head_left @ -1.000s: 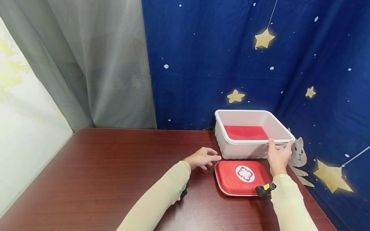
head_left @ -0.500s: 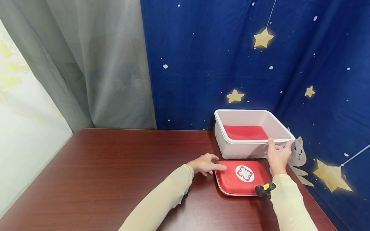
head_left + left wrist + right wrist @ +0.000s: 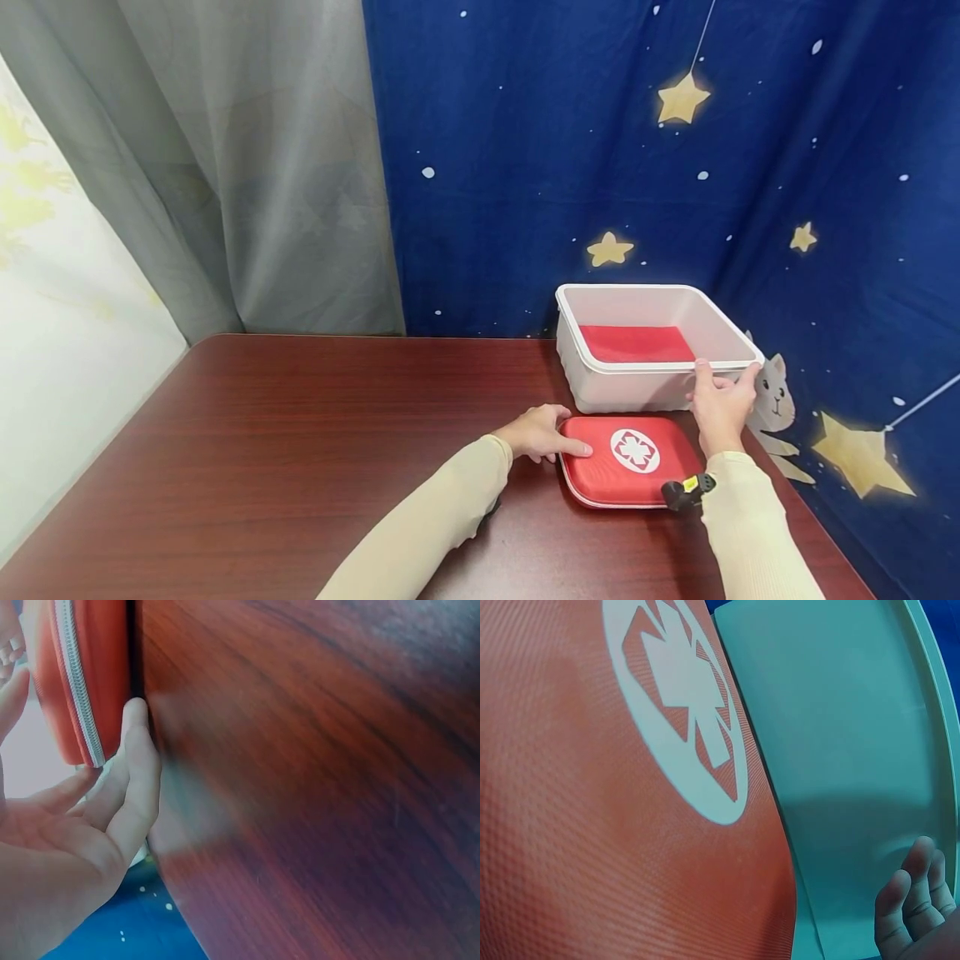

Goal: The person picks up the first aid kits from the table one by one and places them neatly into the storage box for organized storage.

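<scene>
A red zippered first-aid case (image 3: 675, 454) with a white cross emblem lies on the table in the head view. My left hand (image 3: 538, 433) holds its left end, thumb on the lid. In the left wrist view, the fingers (image 3: 139, 772) reach around the case's end below the zipper (image 3: 79, 682), one fingertip low by the tabletop. Directly behind the case stands a white plastic bin (image 3: 630, 387). At the bin's front right corner my right hand (image 3: 722, 408) grips the rim. The right wrist view shows several curled fingers (image 3: 892, 900) against the bin's outer wall.
A flat red item (image 3: 637, 344) lies inside the bin. The dark wooden table (image 3: 337, 433) extends far to the left. A blue star-patterned curtain (image 3: 510, 167) hangs behind and to the right, with a grey curtain (image 3: 300, 167) at the left.
My left hand has moved right and slightly toward me, from beside the case to its left end, with the thumb now on the lid. The right hand, bin and case have stayed put.
</scene>
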`<state>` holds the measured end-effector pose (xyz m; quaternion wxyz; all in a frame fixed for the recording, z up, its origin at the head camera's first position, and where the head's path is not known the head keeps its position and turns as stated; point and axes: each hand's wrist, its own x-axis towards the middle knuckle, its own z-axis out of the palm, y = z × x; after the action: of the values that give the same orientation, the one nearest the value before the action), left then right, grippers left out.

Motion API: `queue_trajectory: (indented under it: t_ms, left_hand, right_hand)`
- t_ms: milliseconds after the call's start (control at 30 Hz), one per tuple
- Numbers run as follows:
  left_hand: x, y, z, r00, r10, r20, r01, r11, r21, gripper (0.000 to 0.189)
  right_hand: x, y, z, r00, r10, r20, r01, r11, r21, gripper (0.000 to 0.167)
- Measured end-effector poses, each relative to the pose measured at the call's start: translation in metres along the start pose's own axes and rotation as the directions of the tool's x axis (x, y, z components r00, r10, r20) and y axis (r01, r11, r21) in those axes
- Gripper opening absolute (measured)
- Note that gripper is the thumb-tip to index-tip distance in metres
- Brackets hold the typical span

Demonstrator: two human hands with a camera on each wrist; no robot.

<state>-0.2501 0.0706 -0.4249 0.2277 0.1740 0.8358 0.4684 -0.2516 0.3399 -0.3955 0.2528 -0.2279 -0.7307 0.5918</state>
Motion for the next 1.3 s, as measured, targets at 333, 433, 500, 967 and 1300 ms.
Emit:
queue_trajectory:
  t_ms: [333, 433, 500, 967, 1300]
  left_hand:
    - [0.004, -0.003, 0.004, 1.000, 0.001, -0.007, -0.001, 1.000, -0.008, 0.081]
    - [0.003, -0.001, 0.005, 1.000, 0.013, -0.012, -0.012, 0.999, 0.034, 0.080]
    - [0.001, 0.001, 0.006, 0.999, 0.034, -0.021, -0.031, 0.989, 0.144, 0.079]
    - [0.000, 0.008, 0.011, 0.997, 0.033, -0.074, -0.017, 0.977, 0.213, 0.087]
    - [0.001, 0.008, 0.013, 0.994, 0.039, -0.102, -0.021, 0.984, 0.178, 0.076]
  right_hand:
    - [0.001, 0.001, 0.000, 1.000, 0.006, 0.002, -0.006, 1.000, -0.009, 0.094]
    - [0.001, 0.001, -0.001, 1.000, 0.011, 0.001, -0.011, 1.000, -0.012, 0.094]
    - [0.002, 0.001, -0.001, 1.000, 0.013, -0.001, -0.013, 1.000, -0.013, 0.094]
    - [0.002, -0.001, 0.000, 1.000, 0.007, -0.002, -0.007, 1.000, -0.001, 0.094]
    - [0.003, 0.001, 0.000, 1.000, 0.009, -0.003, -0.009, 1.000, -0.006, 0.094]
